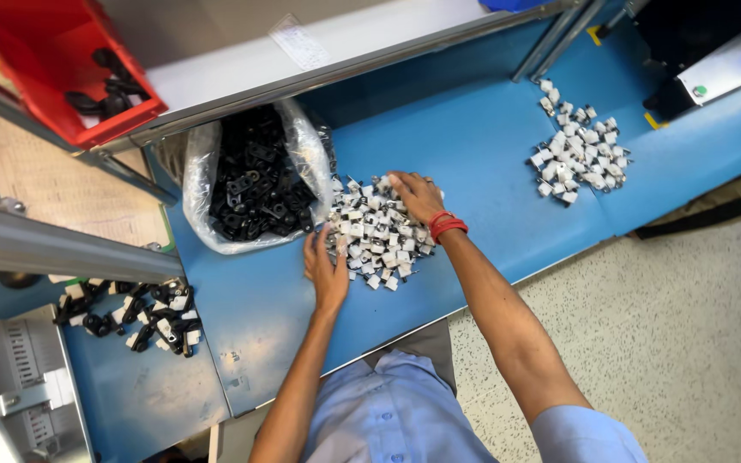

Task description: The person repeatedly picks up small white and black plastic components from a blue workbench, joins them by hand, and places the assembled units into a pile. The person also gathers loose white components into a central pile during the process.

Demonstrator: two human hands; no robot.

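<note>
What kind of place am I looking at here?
Probably a factory assembly bench: heaps of small white plastic parts on a blue worktable, a clear bag of black plastic parts, a red plastic bin.

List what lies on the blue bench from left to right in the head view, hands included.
Mixed black and white parts → clear bag of black parts → left hand → near pile of white parts → right hand → far pile of white parts.

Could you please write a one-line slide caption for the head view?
Both hands, left hand and right hand, rest on a pile of small white parts beside a bag of black parts.
</note>
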